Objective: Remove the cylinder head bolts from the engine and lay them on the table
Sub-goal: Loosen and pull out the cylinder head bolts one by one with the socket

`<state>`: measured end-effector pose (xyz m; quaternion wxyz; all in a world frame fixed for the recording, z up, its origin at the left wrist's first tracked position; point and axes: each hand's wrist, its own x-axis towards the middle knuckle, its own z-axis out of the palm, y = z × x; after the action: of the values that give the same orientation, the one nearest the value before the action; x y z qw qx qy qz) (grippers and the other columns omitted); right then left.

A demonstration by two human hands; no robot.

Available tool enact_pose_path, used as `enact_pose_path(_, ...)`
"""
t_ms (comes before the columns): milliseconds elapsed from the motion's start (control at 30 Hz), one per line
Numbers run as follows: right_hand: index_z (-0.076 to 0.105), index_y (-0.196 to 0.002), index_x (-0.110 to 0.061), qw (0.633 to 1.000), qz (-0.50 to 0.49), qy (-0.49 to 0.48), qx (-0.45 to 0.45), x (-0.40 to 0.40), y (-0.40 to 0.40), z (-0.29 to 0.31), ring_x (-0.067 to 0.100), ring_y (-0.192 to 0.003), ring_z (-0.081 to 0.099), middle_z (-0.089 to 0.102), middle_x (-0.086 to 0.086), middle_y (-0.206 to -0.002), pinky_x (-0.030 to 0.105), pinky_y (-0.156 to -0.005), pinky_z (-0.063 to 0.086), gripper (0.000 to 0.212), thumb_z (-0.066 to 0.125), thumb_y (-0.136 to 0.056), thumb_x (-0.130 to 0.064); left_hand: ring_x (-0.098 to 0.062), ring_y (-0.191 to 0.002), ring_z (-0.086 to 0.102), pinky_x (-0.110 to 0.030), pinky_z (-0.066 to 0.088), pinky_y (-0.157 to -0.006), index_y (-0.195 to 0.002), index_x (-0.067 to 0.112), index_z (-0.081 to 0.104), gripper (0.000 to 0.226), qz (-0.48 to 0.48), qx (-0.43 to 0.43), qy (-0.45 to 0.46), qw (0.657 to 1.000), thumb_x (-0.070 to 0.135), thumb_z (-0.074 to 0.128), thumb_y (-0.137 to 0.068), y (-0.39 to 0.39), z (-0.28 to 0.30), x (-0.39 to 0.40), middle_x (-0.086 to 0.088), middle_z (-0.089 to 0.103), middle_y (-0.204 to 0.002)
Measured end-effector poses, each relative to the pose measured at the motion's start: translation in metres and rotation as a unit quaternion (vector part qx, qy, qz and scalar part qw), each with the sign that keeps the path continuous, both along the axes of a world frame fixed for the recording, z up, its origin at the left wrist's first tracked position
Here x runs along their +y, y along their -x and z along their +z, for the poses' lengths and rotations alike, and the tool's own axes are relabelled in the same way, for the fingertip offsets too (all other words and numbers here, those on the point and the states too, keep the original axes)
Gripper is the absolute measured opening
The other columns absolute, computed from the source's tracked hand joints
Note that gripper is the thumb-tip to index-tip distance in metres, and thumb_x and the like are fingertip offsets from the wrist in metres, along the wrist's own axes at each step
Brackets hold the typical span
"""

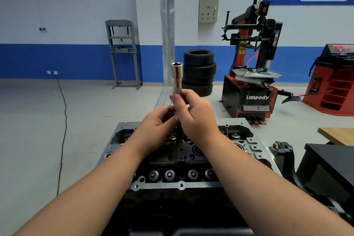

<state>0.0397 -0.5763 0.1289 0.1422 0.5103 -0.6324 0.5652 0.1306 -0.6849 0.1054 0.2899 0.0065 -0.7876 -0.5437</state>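
Observation:
The engine's cylinder head (182, 185) lies below me, its top open, with valve springs and round bores showing. Above its far edge I hold a long chrome deep socket (177, 76) upright, open end up. My right hand (193, 115) grips the socket's lower part, thumb along its side. My left hand (157, 122) pinches the socket's bottom end from the left. Both hands hide whatever is fixed below the socket. I cannot pick out any loose bolt.
A black stand and bracket (283, 151) sit right of the engine, with a wooden tabletop (337, 135) behind. Farther off are a stack of tyres (199, 71), a tyre changer (251, 82), a grey press frame (122, 51) and a floor cable (64, 120).

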Motion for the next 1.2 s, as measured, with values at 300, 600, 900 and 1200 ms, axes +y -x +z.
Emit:
enact_pose_path(300,0.065,-0.101,-0.014,0.999,-0.005,-0.02,0.031,-0.0012,0.0025,-0.002,0.01,-0.078,0.062,0.066,-0.006,-0.08,0.034,-0.071,0.052,0.015,0.055,-0.101,-0.026,-0.011,-0.114,0.07,-0.031,0.054,-0.094,-0.12,0.044,0.07,0.03,-0.007,0.005,-0.009,1.0,0.055,0.053,-0.098,0.0027,-0.0023,-0.0024,0.008,0.076,-0.118)
enact_pose_path(600,0.06,-0.094,-0.02,1.0,-0.023,0.008,0.016,-0.0017,0.0029,-0.0025,0.008,-0.081,0.062,0.065,-0.01,-0.084,0.028,-0.071,0.052,0.017,0.068,-0.093,-0.035,-0.007,-0.104,0.073,-0.02,0.059,-0.081,-0.112,0.05,0.07,0.017,0.013,0.003,0.013,1.0,0.056,0.063,-0.097,0.0007,-0.0024,-0.0013,0.011,0.077,-0.111)
enact_pose_path(900,0.066,-0.097,-0.015,1.0,0.008,-0.018,0.014,-0.0017,0.002,-0.0015,0.012,-0.079,0.062,0.066,-0.005,-0.081,0.038,-0.072,0.052,0.025,0.057,-0.098,-0.037,-0.003,-0.107,0.071,-0.026,0.057,-0.086,-0.113,0.052,0.069,0.021,0.011,-0.012,0.022,1.0,0.058,0.054,-0.099,0.0012,0.0001,-0.0005,0.015,0.076,-0.112)
enact_pose_path(1200,0.067,-0.091,-0.01,0.999,-0.008,-0.025,0.024,-0.0023,0.0024,-0.0013,0.014,-0.073,0.059,0.065,-0.002,-0.075,0.034,-0.067,0.047,0.032,0.049,-0.098,-0.035,-0.006,-0.122,0.065,-0.036,0.049,-0.104,-0.128,0.047,0.066,0.03,-0.001,-0.012,-0.002,1.0,0.05,0.05,-0.103,0.0025,-0.0029,-0.0023,0.013,0.073,-0.124)
